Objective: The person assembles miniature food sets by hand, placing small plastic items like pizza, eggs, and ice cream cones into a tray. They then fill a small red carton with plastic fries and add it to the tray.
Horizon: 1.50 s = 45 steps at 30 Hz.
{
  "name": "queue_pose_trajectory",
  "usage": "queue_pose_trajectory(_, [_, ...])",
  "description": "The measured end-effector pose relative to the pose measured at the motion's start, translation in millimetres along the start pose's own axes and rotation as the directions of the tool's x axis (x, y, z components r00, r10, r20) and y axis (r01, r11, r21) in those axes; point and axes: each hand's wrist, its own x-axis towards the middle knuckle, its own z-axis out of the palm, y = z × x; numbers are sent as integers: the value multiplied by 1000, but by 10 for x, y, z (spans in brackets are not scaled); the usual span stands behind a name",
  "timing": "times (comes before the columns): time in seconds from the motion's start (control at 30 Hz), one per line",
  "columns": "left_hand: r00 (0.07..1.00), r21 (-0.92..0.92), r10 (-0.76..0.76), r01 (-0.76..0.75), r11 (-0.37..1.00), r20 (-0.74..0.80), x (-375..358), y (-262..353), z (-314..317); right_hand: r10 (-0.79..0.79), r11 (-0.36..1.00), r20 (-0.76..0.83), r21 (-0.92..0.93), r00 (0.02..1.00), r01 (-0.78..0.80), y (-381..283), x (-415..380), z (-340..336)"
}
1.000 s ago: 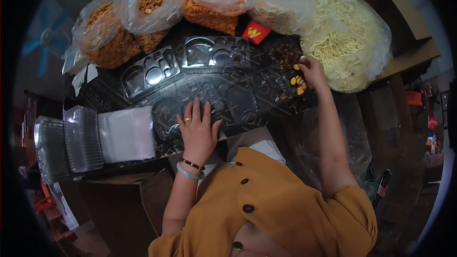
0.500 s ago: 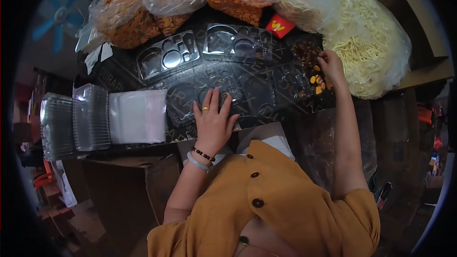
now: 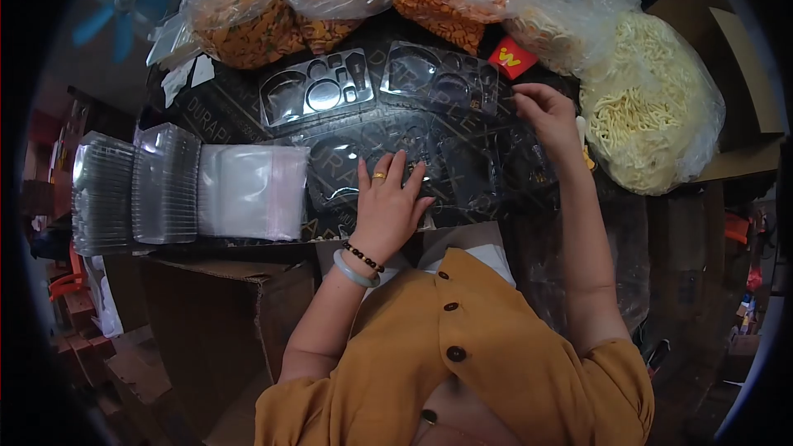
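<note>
My left hand (image 3: pixel 392 198), with a ring on one finger, lies with fingers spread on a clear moulded plastic tray (image 3: pixel 339 169). Above the tray row's right end, my right hand (image 3: pixel 547 111) is raised with thumb and fingertips together; whatever it pinches is too small to make out. Just beyond its fingertips stands a red carton (image 3: pixel 512 56) with a yellow mark. Two more clear trays, one at the back left (image 3: pixel 318 87) and one at the back middle (image 3: pixel 438 74), lie on the black printed table cover. Small yellow pieces (image 3: pixel 587 157) show beside my right wrist.
Open plastic bags of orange pieces (image 3: pixel 248 21) line the back. A large bag of pale sticks (image 3: pixel 652 111) bulges at the right, near a cardboard box (image 3: pixel 747 74). Stacked clear trays (image 3: pixel 165 186) and flat plastic sleeves (image 3: pixel 252 190) occupy the left.
My right hand has moved left from the dark pile with small coloured pieces, toward the trays. My left hand stays on its tray. The view has shifted slightly.
</note>
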Motion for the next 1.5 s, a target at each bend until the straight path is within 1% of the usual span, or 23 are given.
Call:
queue_pose_trajectory(0.07, [1000,-5,-1,1,1000,-6,6,-3,9,27,993,235,106,972,-53,-89,-3,307])
queue_pose_trajectory(0.13, [1000,1,-9,9,1000,-21,7,-23,30,37,992,319,106,947,-75,-136,22,593])
queue_pose_trajectory(0.2, [993,-79,44,-53,995,-109,-9,-56,53,40,990,409,109,912,-92,-166,70,912])
queue_pose_trajectory(0.3, [982,-142,-2,-26,989,-191,38,-181,-92,-5,999,530,-28,848,23,-201,198,1346])
queue_pose_trajectory(0.37, [956,-188,-51,-5,982,-289,121,-393,-132,-36,996,537,-51,843,75,-22,389,1631])
queue_pose_trajectory(0.43, [931,-139,-105,59,989,-349,235,-626,-193,-59,981,537,-123,841,147,-56,477,1830])
queue_pose_trajectory(0.47, [932,-111,-136,104,988,-337,294,-725,-226,-66,981,542,-120,838,154,-85,519,1921])
queue_pose_trajectory(0.53, [927,-87,-133,110,990,-350,415,-944,-188,-100,912,557,-280,824,300,-79,621,2083])
queue_pose_trajectory(0.57, [925,-67,-129,112,991,-358,476,-1038,-150,-106,911,559,-278,823,306,-62,655,2135])
queue_pose_trajectory(0.6, [943,-63,-155,143,988,-293,530,-1082,-165,-113,856,585,-352,803,377,-84,664,2180])
queue_pose_trajectory(0.63, [943,-61,-155,143,988,-296,541,-1108,-170,-117,791,609,-420,784,445,-103,679,2216])
queue_pose_trajectory(0.7, [962,-57,-159,150,987,-224,560,-1135,-180,-107,797,612,-418,783,435,-105,690,2170])
queue_pose_trajectory(0.8, [960,-53,-146,137,989,-237,547,-1140,-188,-124,830,638,-353,760,432,-43,669,2133])
queue_pose_trajectory(0.87, [958,-64,-134,121,991,-252,565,-1140,-168,28,944,558,-287,829,161,-1,655,2157])
queue_pose_trajectory(0.9, [954,-67,-139,125,990,-267,574,-1140,-156,28,943,556,-290,831,162,-27,627,2156])
queue_pose_trajectory(0.97, [949,-67,-145,131,989,-280,582,-1152,-146,-230,774,494,-429,838,466,-68,540,2162])
queue_pose_trajectory(1.1, [952,-56,-142,131,990,-273,570,-1176,-133,-262,725,418,-510,870,463,-61,408,2180])
queue_pose_trajectory(1.17, [950,-54,-129,119,991,-284,577,-1182,-123,-404,644,424,-497,811,581,34,409,2175])
queue_pose_trajectory(1.2, [951,-46,-137,129,991,-277,584,-1183,-126,-405,643,419,-501,813,579,39,397,2163])
queue_pose_trajectory(1.27, [953,-38,-135,129,991,-270,611,-1186,-136,-429,508,469,-582,772,635,46,382,2161])
queue_pose_trajectory(1.4, [971,-6,-148,149,989,-185,634,-1185,-195,-375,514,445,-631,813,582,21,376,2193])
queue_pose_trajectory(1.47, [976,21,-136,142,990,-170,650,-1187,-209,-499,577,369,-534,784,619,62,390,2225])
queue_pose_trajectory(1.5, [974,7,-145,148,989,-171,654,-1186,-205,-502,576,362,-538,786,616,78,399,2232])
